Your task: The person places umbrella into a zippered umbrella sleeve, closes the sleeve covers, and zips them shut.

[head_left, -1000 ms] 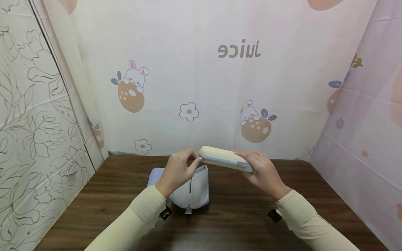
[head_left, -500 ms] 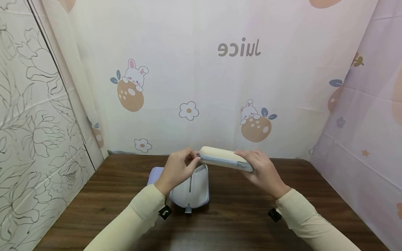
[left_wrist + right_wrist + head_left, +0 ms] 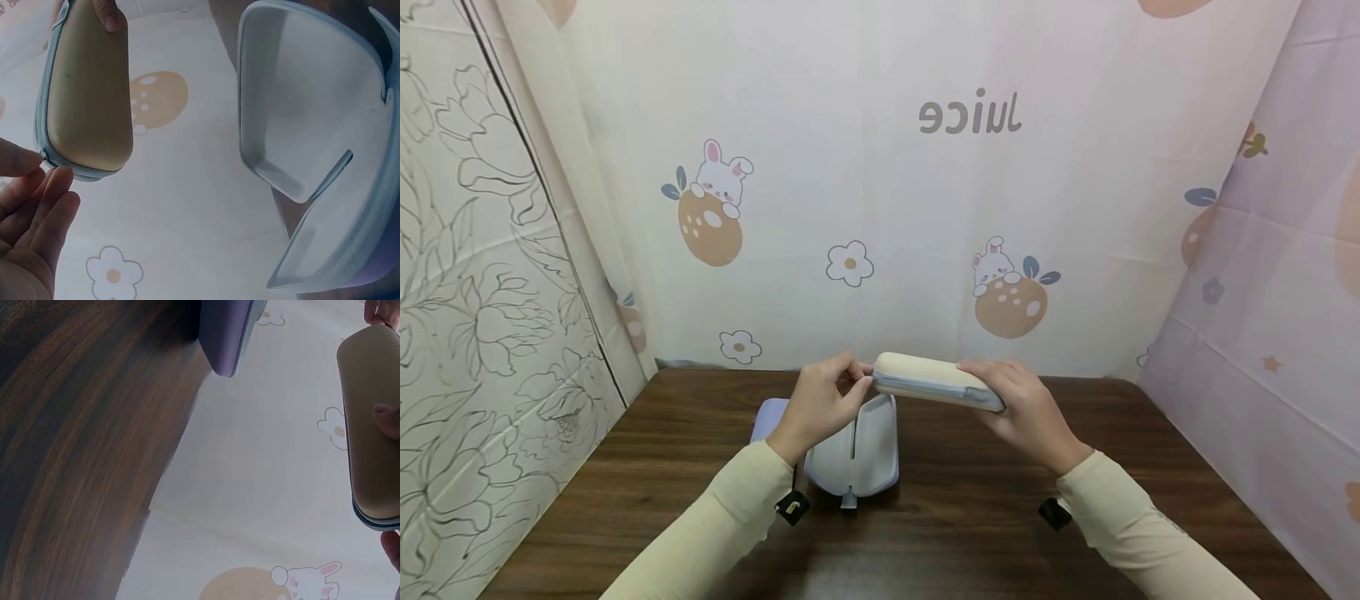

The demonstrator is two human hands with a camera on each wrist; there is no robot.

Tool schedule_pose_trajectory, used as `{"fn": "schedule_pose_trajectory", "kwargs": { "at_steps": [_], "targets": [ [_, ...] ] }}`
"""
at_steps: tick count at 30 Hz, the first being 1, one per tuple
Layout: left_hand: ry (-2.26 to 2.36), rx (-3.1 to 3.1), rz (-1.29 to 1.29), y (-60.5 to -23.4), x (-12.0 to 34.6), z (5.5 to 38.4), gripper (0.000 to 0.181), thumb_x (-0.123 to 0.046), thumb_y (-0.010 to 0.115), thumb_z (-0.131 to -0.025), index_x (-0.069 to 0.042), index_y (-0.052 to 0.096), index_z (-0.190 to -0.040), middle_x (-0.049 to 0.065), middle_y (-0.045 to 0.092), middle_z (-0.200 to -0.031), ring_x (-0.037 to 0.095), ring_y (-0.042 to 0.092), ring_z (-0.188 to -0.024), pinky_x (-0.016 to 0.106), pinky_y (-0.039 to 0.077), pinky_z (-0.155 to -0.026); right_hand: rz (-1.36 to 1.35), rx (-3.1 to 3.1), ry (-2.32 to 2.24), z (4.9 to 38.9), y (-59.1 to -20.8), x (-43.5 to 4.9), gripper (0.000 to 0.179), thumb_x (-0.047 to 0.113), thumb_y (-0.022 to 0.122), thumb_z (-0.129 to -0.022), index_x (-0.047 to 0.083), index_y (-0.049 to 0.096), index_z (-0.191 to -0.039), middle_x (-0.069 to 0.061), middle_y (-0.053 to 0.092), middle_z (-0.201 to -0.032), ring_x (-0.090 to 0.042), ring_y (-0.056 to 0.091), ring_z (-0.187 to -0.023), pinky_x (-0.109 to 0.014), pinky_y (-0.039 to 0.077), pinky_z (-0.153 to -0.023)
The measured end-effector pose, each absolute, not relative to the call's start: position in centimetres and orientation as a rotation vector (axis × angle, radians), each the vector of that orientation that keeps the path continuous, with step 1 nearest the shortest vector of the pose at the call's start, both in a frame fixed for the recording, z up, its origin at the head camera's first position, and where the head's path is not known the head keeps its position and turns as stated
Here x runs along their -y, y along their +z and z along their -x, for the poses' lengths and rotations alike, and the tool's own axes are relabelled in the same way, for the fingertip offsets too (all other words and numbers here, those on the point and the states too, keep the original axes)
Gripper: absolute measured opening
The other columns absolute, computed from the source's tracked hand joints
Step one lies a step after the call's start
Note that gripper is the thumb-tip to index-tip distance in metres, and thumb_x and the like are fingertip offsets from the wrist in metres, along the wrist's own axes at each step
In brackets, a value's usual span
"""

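Observation:
A cream hard-shell zip case (image 3: pixel 917 367) with a pale blue zipper (image 3: pixel 936 386) is held above the table, tilted slightly down to the right. My right hand (image 3: pixel 1030 412) grips its right end, thumb (image 3: pixel 389 420) on one flat face. At the other end, the thumb and index finger of my left hand (image 3: pixel 823 404) pinch the zipper's end; the small pull is mostly hidden. The zipper line looks closed along the side facing me. Below my left hand, a lilac zip case (image 3: pixel 876 454) lies spread open, its pale lining and a dark slit showing.
The dark wooden table (image 3: pixel 970 517) spreads beneath both arms. A patterned curtain (image 3: pixel 910 200) rises at its back edge, with more printed cloth (image 3: pixel 1247 333) along the right and left sides. A black wrist device (image 3: pixel 793 506) hangs under each sleeve.
My left fingertips have shifted slightly left, along with a tiny leftward drift of the cream case. The grip of both hands is the same, and the lilac case stays put.

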State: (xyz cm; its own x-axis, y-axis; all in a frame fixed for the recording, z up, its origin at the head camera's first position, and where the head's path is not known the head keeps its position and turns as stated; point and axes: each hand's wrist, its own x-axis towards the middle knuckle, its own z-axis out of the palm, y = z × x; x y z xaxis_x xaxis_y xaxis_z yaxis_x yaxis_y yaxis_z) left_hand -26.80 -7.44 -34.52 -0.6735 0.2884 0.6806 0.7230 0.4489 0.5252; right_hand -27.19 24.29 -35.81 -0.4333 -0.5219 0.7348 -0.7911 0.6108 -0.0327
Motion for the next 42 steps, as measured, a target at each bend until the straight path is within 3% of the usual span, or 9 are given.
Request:
{"fn": "schedule_pose_trajectory", "kwargs": {
  "at_steps": [4,7,10,14,20,25,33,37,42],
  "targets": [
    [-1.212,2.213,0.82,-34.4,7.7,26.9,0.02,-0.003,0.067,-0.094,-0.012,0.059,-0.078,0.006,0.075,-0.102,0.01,0.069,-0.076,0.025,0.052,-0.054,-1.029,2.122,0.506,27.2,-35.7,-24.2,0.053,0.028,0.077,-0.09,0.012,0.061,-0.138,-0.002,0.066,-0.128,-0.024,0.06,-0.109,-0.045,0.047,-0.092],
    [-1.304,2.23,0.795,-34.2,7.8,27.0,0.019,-0.004,0.068,-0.094,-0.011,0.06,-0.078,0.004,0.075,-0.103,0.01,0.07,-0.084,0.028,0.056,-0.065,-1.028,2.115,0.535,27.3,-35.7,-24.2,0.053,0.026,0.079,-0.088,0.013,0.062,-0.137,-0.001,0.065,-0.128,-0.023,0.06,-0.108,-0.045,0.047,-0.091],
    [-1.381,2.256,0.751,-34.1,7.9,27.0,0.019,-0.006,0.069,-0.095,-0.011,0.06,-0.079,0.001,0.075,-0.103,0.009,0.069,-0.078,0.028,0.055,-0.065,-1.02,2.147,0.595,27.2,-35.7,-24.1,0.066,0.004,0.086,-0.075,0.013,0.062,-0.136,-0.001,0.065,-0.127,-0.022,0.059,-0.109,-0.045,0.047,-0.092],
    [-1.401,2.265,0.735,-34.0,8.0,27.1,0.017,-0.008,0.069,-0.095,-0.011,0.061,-0.08,0.001,0.075,-0.103,0.012,0.069,-0.077,0.027,0.055,-0.063,-1.016,2.188,0.665,27.2,-35.6,-24.1,0.067,0.002,0.087,-0.074,0.014,0.063,-0.135,0.0,0.065,-0.125,-0.021,0.058,-0.11,-0.045,0.048,-0.092],
    [-1.311,2.219,0.856,-34.4,8.1,27.0,0.013,-0.01,0.068,-0.096,-0.011,0.062,-0.085,0.002,0.074,-0.106,0.011,0.07,-0.091,0.025,0.057,-0.074,-1.002,2.205,0.681,27.3,-35.6,-24.4,0.067,0.002,0.088,-0.074,0.014,0.063,-0.135,0.001,0.064,-0.125,-0.019,0.058,-0.112,-0.045,0.049,-0.093],
    [-1.197,2.18,0.93,-34.6,8.3,27.2,0.006,-0.012,0.071,-0.095,-0.011,0.066,-0.097,0.003,0.071,-0.113,0.013,0.068,-0.103,0.032,0.058,-0.08,-0.959,2.205,0.679,27.2,-35.7,-24.6,0.071,-0.003,0.087,-0.072,0.016,0.062,-0.135,-0.003,0.061,-0.124,-0.023,0.057,-0.112,-0.048,0.051,-0.091],
    [-1.006,2.195,1.093,-35.1,8.5,27.6,0.064,-0.007,0.081,-0.082,-0.012,0.053,-0.14,0.002,0.056,-0.138,0.019,0.053,-0.126,0.04,0.045,-0.103,-0.918,2.196,0.696,27.1,-35.8,-24.6,0.071,-0.002,0.087,-0.073,0.019,0.061,-0.136,-0.007,0.055,-0.122,-0.023,0.055,-0.11,-0.049,0.05,-0.089],
    [-1.021,2.177,1.161,-35.2,8.2,27.7,0.075,-0.009,0.084,-0.081,-0.019,0.048,-0.146,-0.001,0.053,-0.142,0.016,0.05,-0.128,0.037,0.043,-0.106,-0.908,2.203,0.709,26.9,-35.9,-24.5,0.071,-0.001,0.088,-0.073,0.017,0.061,-0.136,-0.007,0.054,-0.123,-0.021,0.054,-0.11,-0.047,0.052,-0.086],
    [-1.101,2.154,1.191,-35.2,7.5,27.6,0.08,-0.015,0.088,-0.078,-0.021,0.047,-0.147,-0.001,0.054,-0.14,0.014,0.054,-0.122,0.032,0.048,-0.099,-0.924,2.2,0.716,26.8,-36.0,-24.2,0.071,0.0,0.089,-0.072,0.015,0.06,-0.136,-0.008,0.052,-0.124,-0.02,0.054,-0.11,-0.045,0.054,-0.083]
  ]
}}
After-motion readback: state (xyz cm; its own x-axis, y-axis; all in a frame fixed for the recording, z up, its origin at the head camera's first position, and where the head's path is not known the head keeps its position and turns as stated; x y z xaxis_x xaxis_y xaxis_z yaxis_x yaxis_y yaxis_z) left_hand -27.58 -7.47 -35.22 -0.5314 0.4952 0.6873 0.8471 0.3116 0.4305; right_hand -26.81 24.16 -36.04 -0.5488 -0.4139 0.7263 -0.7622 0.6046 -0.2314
